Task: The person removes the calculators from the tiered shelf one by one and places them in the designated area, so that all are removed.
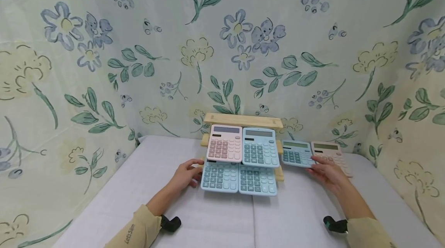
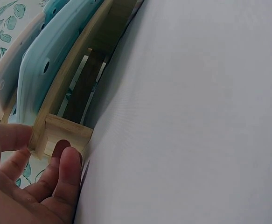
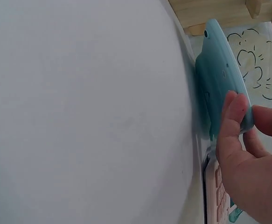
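My right hand [image 1: 328,175] pinches the lower right corner of a blue calculator [image 1: 296,152], thumb on one face and fingers on the other. In the right wrist view this calculator [image 3: 217,70] is tilted up, its near end off the white surface. A pink calculator [image 1: 325,147] lies just right of it, partly hidden by my hand. My left hand [image 1: 185,174] grips the left side of a wooden rack [image 1: 243,119], thumb and fingers about its end [image 2: 70,126]. On the rack's upper tier lean a pink calculator [image 1: 225,143] and a blue one [image 1: 260,147]; two blue calculators [image 1: 219,178] fill the lower tier.
White cloth [image 1: 215,221] covers the table. A floral curtain [image 1: 167,66] hangs behind the rack and along both sides. Black wrist straps [image 1: 170,224] sit on both forearms by the beige sleeves.
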Demonstrator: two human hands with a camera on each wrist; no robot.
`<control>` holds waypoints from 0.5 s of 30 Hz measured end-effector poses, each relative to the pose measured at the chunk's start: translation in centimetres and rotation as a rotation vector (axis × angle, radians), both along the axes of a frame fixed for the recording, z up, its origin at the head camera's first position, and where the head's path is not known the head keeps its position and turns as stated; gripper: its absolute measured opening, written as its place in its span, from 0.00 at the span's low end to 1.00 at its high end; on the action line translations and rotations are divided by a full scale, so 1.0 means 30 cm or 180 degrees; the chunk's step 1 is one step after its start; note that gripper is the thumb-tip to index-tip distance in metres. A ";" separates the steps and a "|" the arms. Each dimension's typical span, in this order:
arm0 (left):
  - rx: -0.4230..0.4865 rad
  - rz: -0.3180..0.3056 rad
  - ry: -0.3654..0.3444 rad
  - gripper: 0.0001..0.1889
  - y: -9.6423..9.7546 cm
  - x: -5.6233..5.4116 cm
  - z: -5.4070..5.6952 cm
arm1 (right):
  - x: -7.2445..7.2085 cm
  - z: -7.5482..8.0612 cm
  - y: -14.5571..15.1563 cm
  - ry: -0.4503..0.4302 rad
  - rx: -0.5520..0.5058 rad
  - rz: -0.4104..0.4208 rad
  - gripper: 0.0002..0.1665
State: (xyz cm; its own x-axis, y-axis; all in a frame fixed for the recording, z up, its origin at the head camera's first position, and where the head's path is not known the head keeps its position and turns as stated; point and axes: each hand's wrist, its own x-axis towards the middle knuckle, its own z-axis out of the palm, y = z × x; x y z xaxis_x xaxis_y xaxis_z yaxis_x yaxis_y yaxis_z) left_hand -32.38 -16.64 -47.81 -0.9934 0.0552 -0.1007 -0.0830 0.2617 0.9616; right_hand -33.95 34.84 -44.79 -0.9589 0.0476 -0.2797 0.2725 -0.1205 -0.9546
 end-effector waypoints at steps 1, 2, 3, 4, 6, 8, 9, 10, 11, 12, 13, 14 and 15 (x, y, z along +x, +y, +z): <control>-0.0002 0.0003 -0.0001 0.17 -0.001 0.000 0.000 | -0.003 -0.002 -0.001 -0.0011 -0.0022 -0.0004 0.40; 0.0001 0.0009 -0.0008 0.17 -0.002 0.000 0.000 | -0.005 -0.003 -0.001 -0.0030 -0.0048 -0.0018 0.40; 0.0000 0.0007 -0.0010 0.17 -0.003 -0.001 -0.001 | -0.007 -0.003 -0.002 -0.0045 -0.0071 -0.0037 0.40; 0.0005 0.0004 -0.0018 0.17 -0.003 -0.001 -0.001 | -0.007 -0.004 -0.003 -0.0056 -0.0073 -0.0060 0.40; 0.0012 -0.0007 -0.0018 0.18 -0.004 -0.002 -0.001 | -0.007 -0.005 -0.003 -0.0061 -0.0033 -0.0105 0.40; 0.0021 -0.0015 -0.0012 0.18 -0.004 -0.003 -0.001 | -0.007 -0.004 -0.004 -0.0066 0.0018 -0.0159 0.40; 0.0030 -0.0016 -0.0012 0.18 -0.005 -0.004 -0.001 | -0.007 -0.003 -0.005 -0.0059 0.0049 -0.0177 0.39; 0.0043 -0.0013 -0.0017 0.18 -0.005 -0.004 -0.001 | -0.007 -0.003 -0.006 -0.0057 0.0077 -0.0194 0.39; 0.0048 -0.0012 -0.0017 0.18 -0.005 -0.005 -0.001 | -0.008 -0.004 -0.007 -0.0060 0.0087 -0.0212 0.39; 0.0053 -0.0008 -0.0019 0.18 -0.005 -0.005 -0.001 | -0.009 -0.005 -0.007 -0.0067 0.0084 -0.0234 0.38; 0.0051 -0.0009 -0.0013 0.17 -0.006 -0.004 -0.002 | -0.010 -0.006 -0.008 -0.0082 0.0086 -0.0256 0.38; 0.0060 0.0003 -0.0031 0.17 -0.006 -0.004 -0.002 | -0.011 -0.009 -0.008 -0.0085 0.0084 -0.0268 0.38; 0.0056 0.0007 -0.0038 0.17 -0.006 -0.003 -0.002 | -0.012 -0.012 -0.008 -0.0094 0.0093 -0.0283 0.38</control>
